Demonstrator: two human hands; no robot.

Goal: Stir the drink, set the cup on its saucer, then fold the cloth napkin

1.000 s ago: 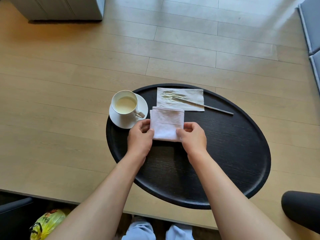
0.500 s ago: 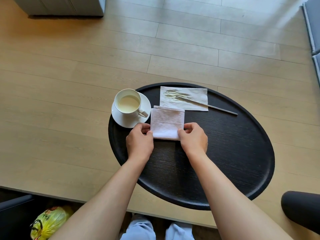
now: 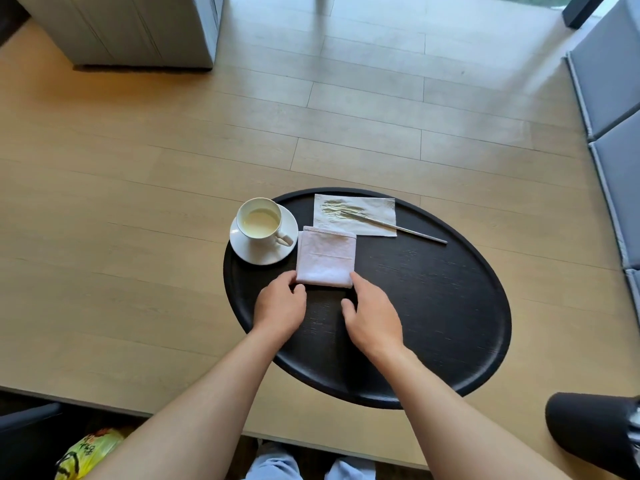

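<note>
Change: both my hands have slid back from the sides of the folded napkin to its near corners, and my fingers have loosened since a moment ago.
Left hand (image 3: pixel 280 303): palm down on the tray, fingers loosely spread, fingertips touching the near left corner of the cloth napkin (image 3: pixel 326 258); it grips nothing.
Right hand (image 3: pixel 372 315): palm down, fingers relaxed and apart, index fingertip just at the near right corner of the napkin; it holds nothing either.
Cloth napkin: pale pink, folded into a compact rectangle, lying flat on the black tray (image 3: pixel 433 306), just right of the saucer; a fold line runs across its middle.
Cup (image 3: pixel 260 221): white, upright, sitting on its white saucer (image 3: pixel 252 252) at the left edge of the tray, handle pointing toward the napkin, pale milky drink inside.
Stirring stick (image 3: pixel 398 227): thin and metallic, lying across a white paper napkin (image 3: pixel 367 209) at the far side of the tray, its far end running off the paper onto the black surface.
Paper napkin: stained with yellowish streaks where the tip of the stick rests, its near edge just beside the cloth napkin's far edge.
Tray: round, black, resting on a light wooden table (image 3: pixel 138 237).
</note>
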